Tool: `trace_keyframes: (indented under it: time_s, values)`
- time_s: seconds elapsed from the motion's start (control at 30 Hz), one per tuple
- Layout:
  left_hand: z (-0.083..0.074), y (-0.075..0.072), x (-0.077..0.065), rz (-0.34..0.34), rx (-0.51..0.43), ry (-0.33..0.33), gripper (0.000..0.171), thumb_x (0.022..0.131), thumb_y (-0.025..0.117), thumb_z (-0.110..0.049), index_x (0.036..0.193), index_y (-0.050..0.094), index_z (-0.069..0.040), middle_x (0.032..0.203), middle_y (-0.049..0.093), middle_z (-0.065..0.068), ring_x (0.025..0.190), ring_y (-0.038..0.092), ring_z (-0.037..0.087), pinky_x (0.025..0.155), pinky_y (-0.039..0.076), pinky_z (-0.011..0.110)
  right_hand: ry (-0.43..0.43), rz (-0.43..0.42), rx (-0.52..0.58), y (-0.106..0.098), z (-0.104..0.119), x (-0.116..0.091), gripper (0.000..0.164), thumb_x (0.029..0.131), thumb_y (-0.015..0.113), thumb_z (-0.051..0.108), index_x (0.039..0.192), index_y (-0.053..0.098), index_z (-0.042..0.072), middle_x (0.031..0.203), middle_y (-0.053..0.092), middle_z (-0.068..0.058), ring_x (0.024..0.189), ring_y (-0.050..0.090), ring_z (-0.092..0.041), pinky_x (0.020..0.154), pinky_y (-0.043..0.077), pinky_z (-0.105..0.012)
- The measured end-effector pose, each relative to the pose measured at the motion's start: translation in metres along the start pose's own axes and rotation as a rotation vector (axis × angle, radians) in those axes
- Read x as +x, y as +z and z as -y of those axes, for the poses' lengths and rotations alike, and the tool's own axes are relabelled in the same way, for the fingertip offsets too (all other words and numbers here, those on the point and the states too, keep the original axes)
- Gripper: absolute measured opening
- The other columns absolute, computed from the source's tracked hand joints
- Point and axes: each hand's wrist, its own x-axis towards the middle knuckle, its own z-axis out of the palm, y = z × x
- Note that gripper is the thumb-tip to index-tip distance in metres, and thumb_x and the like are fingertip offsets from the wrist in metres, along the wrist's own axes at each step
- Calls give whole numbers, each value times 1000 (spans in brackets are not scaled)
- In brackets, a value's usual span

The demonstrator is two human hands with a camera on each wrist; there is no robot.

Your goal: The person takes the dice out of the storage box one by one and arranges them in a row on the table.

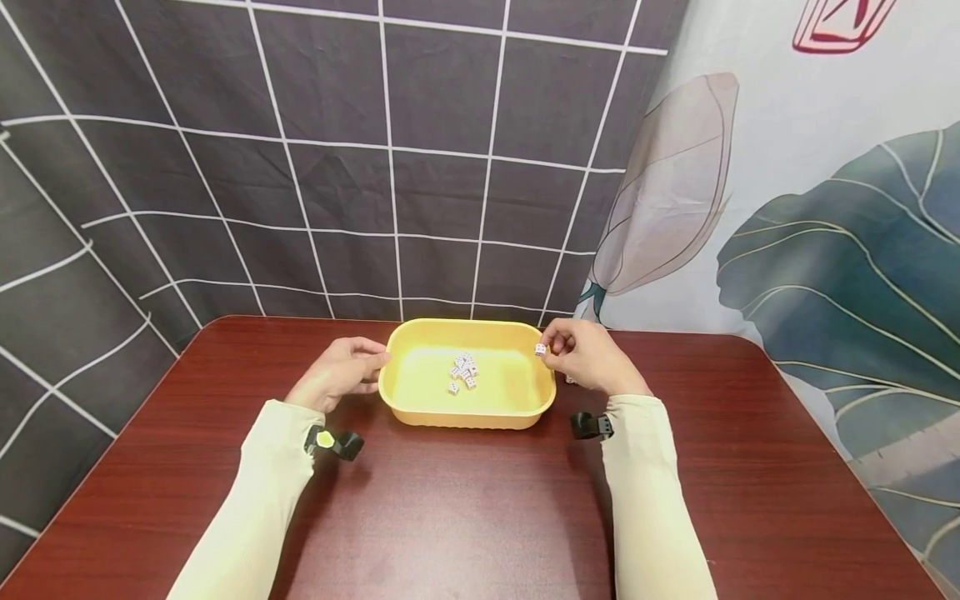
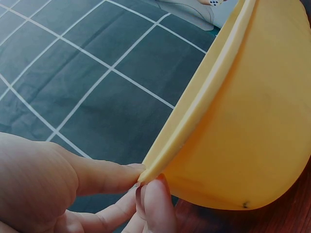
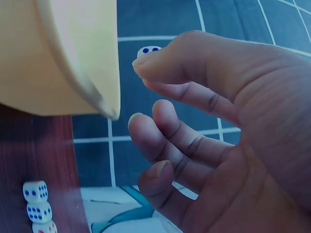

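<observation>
One yellow tub (image 1: 420, 393), oblong with rounded corners, upright on a reddish-brown table (image 1: 465, 517). Inside, on its floor near the middle: a small cluster of white dice (image 1: 465, 367), close together, count uncertain; one further loose die (image 1: 453, 388) just to the near left of the cluster. One left hand (image 1: 339, 372), at the tub's left end, pinching the rim between thumb and fingers. One right hand (image 1: 591, 354), at the tub's right end, thumb and forefinger closed on a single white die (image 1: 540, 350), remaining fingers loosely bent and holding nothing; the held die shows at the right rim, raised off the table. Three white dice (image 3: 40, 212), lined up in a row on the table to the right of the tub, blue and red pips visible. Two cream sleeves (image 1: 648, 483), each with a black wrist strap (image 1: 592, 426). Far side: dark cloth with white grid lines (image 1: 330, 183); far right, pale cloth with leaf print (image 1: 847, 275).
</observation>
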Motion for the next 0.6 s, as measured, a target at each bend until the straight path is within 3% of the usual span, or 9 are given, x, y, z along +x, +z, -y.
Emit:
trace_keyframes:
  time_s: [0.23, 0.6]
  values:
    - [0, 0, -1, 1, 0, 1, 37, 102, 59, -10, 133, 50, 10, 91, 67, 2, 77, 62, 9, 68, 59, 20, 7, -24, -40, -9, -10, -4, 6, 86, 73, 9, 90, 69, 12, 79, 57, -2, 70, 54, -17, 64, 44, -26]
    - [-1, 0, -1, 1, -5, 0, 37, 102, 59, -9, 132, 50, 10, 91, 68, 2, 77, 63, 9, 68, 59, 20, 33, -39, -50, -19, -29, -14, 6, 87, 70, 8, 92, 68, 10, 81, 59, -4, 75, 55, -17, 69, 45, -28]
